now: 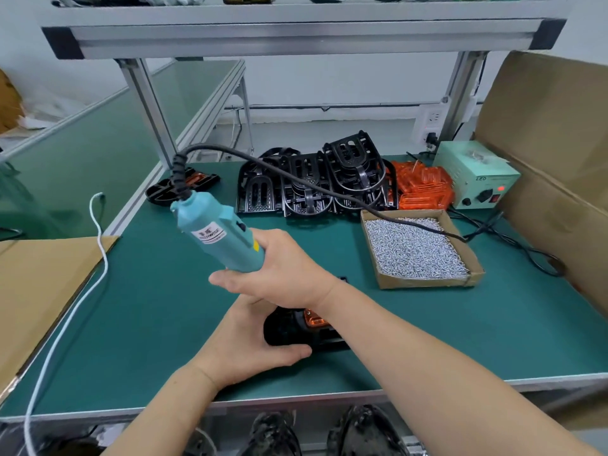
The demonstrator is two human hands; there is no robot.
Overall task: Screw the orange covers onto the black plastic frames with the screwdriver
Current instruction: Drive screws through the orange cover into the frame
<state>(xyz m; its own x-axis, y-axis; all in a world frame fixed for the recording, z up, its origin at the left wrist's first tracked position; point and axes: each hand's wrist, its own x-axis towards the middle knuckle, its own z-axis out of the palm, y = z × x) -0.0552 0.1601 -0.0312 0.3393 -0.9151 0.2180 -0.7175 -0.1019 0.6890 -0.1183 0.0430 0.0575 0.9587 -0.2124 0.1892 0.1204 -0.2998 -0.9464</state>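
Head view: the driving step is in hand. Right hand (279, 274) has its fingers clenched round the teal screwdriver (220, 233). The tool is tilted and its bit is hidden behind the hand.

Left hand (250, 343) grips the black frame (289, 329) on the surface (148, 307) near the front edge, thumb hooked on its near side. The orange cover (315, 319) sits on the frame.

Can't tell if the bit is on a screw. Next move, I'd guess: pin the frame, square the bit to the screw, then trigger.
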